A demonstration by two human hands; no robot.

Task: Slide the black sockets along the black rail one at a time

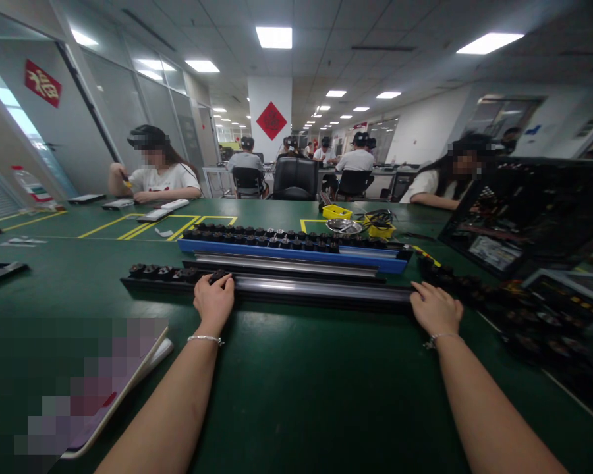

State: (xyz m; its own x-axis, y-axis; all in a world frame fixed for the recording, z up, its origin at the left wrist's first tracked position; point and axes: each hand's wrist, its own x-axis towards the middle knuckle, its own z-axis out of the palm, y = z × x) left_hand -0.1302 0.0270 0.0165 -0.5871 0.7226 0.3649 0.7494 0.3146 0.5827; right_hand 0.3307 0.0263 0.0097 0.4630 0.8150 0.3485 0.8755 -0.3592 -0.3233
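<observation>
A long black rail [321, 288] with a shiny inner channel lies across the green table. Several black socket modules [151, 270] sit in its left part. My left hand [214, 299] has its fingers closed on a black module at the inner end of that row. At the rail's right end, my right hand [435, 308] rests with its fingertips on the rail, gripping its end. Just behind lies a second rail [296, 263] with a bare metallic channel. Beyond that is a blue holder [277, 253] carrying two rows of black modules [261, 238].
A tablet-like object [123, 395] lies at the near left. Yellow bins [337, 212], a metal dish [344, 226] and cables are behind the blue holder. Black modules [548, 336] and an open black case [528, 217] stand right. Other people sit across the table.
</observation>
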